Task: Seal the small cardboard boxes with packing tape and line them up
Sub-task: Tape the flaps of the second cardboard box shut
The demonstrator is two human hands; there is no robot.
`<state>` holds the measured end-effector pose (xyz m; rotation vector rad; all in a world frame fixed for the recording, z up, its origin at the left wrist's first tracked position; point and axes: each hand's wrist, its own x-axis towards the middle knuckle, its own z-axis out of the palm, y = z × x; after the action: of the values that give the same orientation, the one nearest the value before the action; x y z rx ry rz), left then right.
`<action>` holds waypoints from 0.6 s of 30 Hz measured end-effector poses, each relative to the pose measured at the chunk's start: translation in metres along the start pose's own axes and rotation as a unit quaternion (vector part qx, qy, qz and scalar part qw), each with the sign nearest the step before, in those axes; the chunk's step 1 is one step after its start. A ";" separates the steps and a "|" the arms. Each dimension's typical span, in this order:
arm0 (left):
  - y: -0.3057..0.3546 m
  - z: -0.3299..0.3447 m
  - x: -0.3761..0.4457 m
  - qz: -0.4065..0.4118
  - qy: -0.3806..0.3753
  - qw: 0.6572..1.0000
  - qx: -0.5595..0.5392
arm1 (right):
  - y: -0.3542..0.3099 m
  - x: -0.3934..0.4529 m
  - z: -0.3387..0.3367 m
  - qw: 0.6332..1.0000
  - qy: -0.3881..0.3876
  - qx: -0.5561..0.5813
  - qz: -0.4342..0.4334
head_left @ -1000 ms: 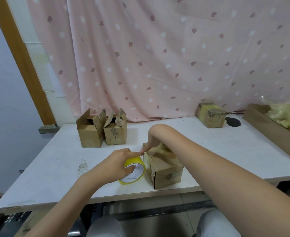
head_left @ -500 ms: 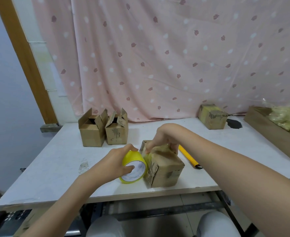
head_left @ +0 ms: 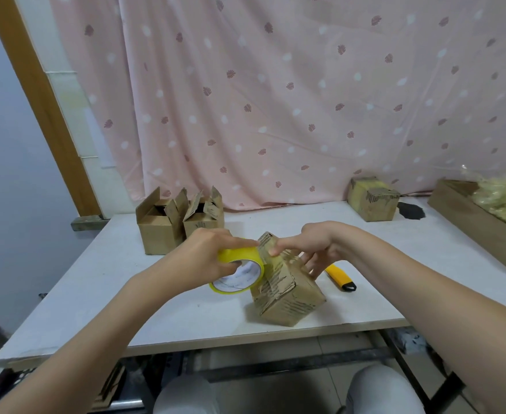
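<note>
The tape roll (head_left: 240, 271), gripped by the left hand (head_left: 204, 258), sits at nine o'clock of the tilted box (head_left: 287, 291); right hand (head_left: 308, 249) fingers pin its top edge

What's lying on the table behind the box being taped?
A yellow utility knife lies on the table just behind and right of the tilted box. The right hand, holding the box, covers the knife's far end, so its full length is hidden.

Pink leaf-patterned curtain (head_left: 290, 100) hanging behind a white surface (head_left: 102, 282); orange-brown wooden door frame (head_left: 39, 109) and pale blue wall (head_left: 4, 180) at left; tiled floor (head_left: 275, 395) below.
</note>
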<state>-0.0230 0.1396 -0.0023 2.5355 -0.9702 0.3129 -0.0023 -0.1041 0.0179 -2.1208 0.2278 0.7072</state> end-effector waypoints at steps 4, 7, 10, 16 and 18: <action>-0.002 -0.003 -0.006 -0.006 0.007 1.000 -0.011 | 0.006 0.003 0.000 1.000 -0.009 0.017 -0.007; -0.003 -0.007 -0.006 -0.014 0.001 1.000 0.006 | 0.010 0.007 0.001 0.999 -0.009 0.029 -0.021; -0.007 -0.011 -0.011 -0.029 -0.008 0.999 0.010 | 0.015 0.007 -0.002 0.998 -0.007 0.052 -0.025; -0.012 -0.007 -0.020 -0.027 -0.016 1.000 0.000 | 0.030 0.010 -0.006 0.995 -0.031 0.091 -0.013; -0.011 -0.005 -0.017 -0.025 -0.022 0.999 0.016 | 0.033 0.011 -0.005 0.993 -0.042 0.106 -0.015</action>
<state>-0.0278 0.1592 -0.0066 2.6004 -0.9243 0.2618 -0.0045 -0.1275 -0.0083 -1.8857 0.2162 0.7200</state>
